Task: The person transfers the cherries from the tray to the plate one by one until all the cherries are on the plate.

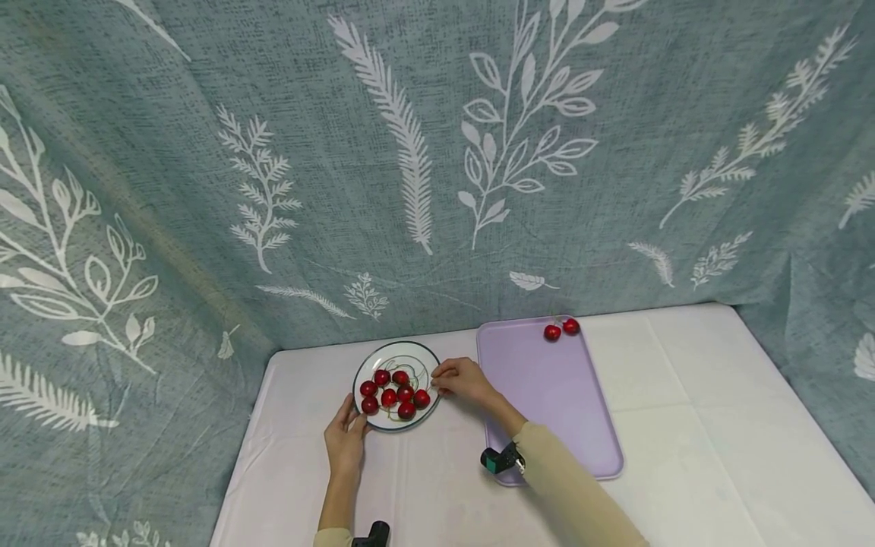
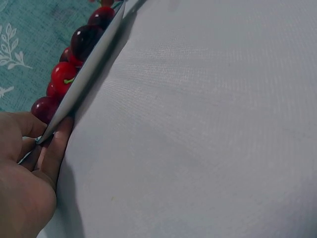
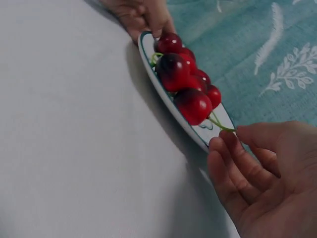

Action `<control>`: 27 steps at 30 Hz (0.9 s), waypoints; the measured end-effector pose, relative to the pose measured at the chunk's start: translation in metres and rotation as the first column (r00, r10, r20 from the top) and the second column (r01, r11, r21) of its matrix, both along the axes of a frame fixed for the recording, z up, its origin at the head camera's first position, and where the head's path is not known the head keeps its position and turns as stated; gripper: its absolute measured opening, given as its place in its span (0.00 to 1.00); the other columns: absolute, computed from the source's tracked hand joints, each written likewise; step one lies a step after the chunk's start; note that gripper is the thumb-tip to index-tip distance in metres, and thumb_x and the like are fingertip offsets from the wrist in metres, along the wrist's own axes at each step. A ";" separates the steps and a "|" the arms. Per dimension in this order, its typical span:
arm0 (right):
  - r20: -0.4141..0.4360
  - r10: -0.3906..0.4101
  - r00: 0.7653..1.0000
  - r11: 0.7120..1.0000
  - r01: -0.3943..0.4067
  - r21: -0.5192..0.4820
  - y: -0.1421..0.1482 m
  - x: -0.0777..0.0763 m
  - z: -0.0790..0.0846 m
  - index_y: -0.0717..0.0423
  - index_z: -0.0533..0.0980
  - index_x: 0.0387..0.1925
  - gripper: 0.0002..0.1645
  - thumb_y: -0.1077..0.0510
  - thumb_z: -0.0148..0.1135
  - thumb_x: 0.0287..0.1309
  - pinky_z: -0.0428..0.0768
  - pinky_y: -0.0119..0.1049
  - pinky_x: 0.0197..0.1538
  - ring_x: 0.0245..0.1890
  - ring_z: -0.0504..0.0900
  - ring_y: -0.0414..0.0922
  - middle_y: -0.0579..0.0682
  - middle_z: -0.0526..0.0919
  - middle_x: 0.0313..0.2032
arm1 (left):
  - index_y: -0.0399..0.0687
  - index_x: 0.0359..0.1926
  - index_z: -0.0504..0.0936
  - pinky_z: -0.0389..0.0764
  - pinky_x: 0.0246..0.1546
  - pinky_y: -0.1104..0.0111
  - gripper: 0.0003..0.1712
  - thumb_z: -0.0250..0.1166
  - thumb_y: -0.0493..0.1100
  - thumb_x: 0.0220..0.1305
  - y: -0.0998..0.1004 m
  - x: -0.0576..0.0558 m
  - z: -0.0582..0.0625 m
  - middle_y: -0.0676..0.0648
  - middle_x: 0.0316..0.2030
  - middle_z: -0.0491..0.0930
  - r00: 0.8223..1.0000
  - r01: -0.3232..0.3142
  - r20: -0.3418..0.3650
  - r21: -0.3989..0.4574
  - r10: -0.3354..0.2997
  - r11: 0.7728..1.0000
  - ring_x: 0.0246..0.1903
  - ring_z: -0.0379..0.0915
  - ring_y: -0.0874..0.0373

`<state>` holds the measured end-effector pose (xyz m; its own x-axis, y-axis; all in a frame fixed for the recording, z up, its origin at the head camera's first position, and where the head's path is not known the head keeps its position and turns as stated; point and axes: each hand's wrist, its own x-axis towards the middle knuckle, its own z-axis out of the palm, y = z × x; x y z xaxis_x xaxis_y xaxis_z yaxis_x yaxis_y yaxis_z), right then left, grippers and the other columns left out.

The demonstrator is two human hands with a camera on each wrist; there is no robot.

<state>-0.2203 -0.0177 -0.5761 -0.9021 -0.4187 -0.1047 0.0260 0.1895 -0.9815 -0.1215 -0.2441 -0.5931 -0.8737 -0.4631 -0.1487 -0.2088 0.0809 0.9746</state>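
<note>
left hand [image 1: 344, 444] pinches round white dark-rimmed plate [image 1: 391, 352], likely for steadiness; right hand [image 1: 468, 384] pinches thin green stem [image 3: 223, 126] of glossy red cherry [image 1: 421, 399].

A table [image 1: 724, 425] carries everything, covered by a white cloth [image 2: 208, 129] with a faint weave. Crossing creases [image 1: 692, 403] mark the cloth to the right, and its tint runs from faintly pink at left to creamier at right. Right of the table's middle lies a lavender tray [image 1: 547, 403], its raised rim rounded at the corners, its long sides running front to back, its far end near the far edge. Left of it, apart, is a round white plate [image 1: 403, 349] with a dark rim; whether its base sits flat is hidden.
</note>
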 end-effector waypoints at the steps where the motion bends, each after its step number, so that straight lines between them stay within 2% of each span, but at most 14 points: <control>1: -0.005 -0.005 1.000 1.000 0.006 0.011 0.000 0.000 0.000 0.71 0.81 0.37 0.07 0.67 0.63 0.59 0.87 0.30 0.29 0.23 0.82 0.39 0.58 0.86 0.28 | 0.34 0.71 0.61 0.85 0.44 0.78 0.32 0.55 0.29 0.68 0.000 0.000 0.000 0.30 0.61 0.70 1.000 0.001 -0.006 0.002 -0.001 1.000 0.45 0.76 0.69; 6: 0.005 -0.016 1.000 0.999 0.016 0.035 0.000 0.003 0.004 0.72 0.82 0.40 0.10 0.67 0.61 0.61 0.88 0.31 0.29 0.24 0.83 0.40 0.60 0.86 0.29 | 0.33 0.71 0.60 0.85 0.45 0.77 0.32 0.55 0.29 0.68 0.001 0.000 -0.001 0.29 0.60 0.71 1.000 0.007 -0.010 0.004 -0.007 1.000 0.45 0.76 0.68; 11: 0.007 -0.035 0.999 0.999 0.035 -0.001 0.005 0.003 0.003 0.75 0.81 0.42 0.11 0.68 0.58 0.64 0.89 0.34 0.31 0.26 0.85 0.45 0.62 0.86 0.31 | 0.34 0.71 0.61 0.85 0.44 0.78 0.32 0.55 0.29 0.68 -0.001 -0.001 -0.001 0.30 0.59 0.71 1.000 0.001 0.006 0.004 -0.001 1.000 0.42 0.76 0.72; 19: -0.086 -0.099 0.991 0.995 0.098 -0.017 0.022 -0.004 0.004 0.74 0.81 0.40 0.10 0.68 0.59 0.63 0.88 0.36 0.30 0.28 0.85 0.56 0.64 0.86 0.30 | 0.36 0.72 0.60 0.84 0.45 0.78 0.32 0.55 0.30 0.68 -0.002 -0.001 0.000 0.32 0.58 0.72 1.000 0.004 0.028 0.018 -0.005 1.000 0.40 0.75 0.74; 23: -0.120 -0.147 0.982 0.989 0.149 0.008 0.036 -0.013 0.006 0.73 0.82 0.39 0.09 0.67 0.62 0.61 0.87 0.33 0.30 0.28 0.85 0.54 0.62 0.86 0.29 | 0.36 0.72 0.60 0.84 0.45 0.78 0.32 0.55 0.30 0.68 -0.001 -0.001 0.000 0.31 0.58 0.72 1.000 0.004 0.031 0.009 -0.004 1.000 0.41 0.75 0.73; 27: -0.143 -0.185 0.972 0.981 0.191 0.027 0.054 -0.025 0.011 0.72 0.82 0.38 0.09 0.67 0.63 0.60 0.87 0.32 0.30 0.26 0.85 0.46 0.61 0.86 0.29 | 0.36 0.72 0.60 0.84 0.44 0.79 0.32 0.55 0.30 0.68 0.000 0.000 0.002 0.31 0.59 0.71 0.999 0.002 0.037 -0.008 -0.002 1.000 0.42 0.75 0.72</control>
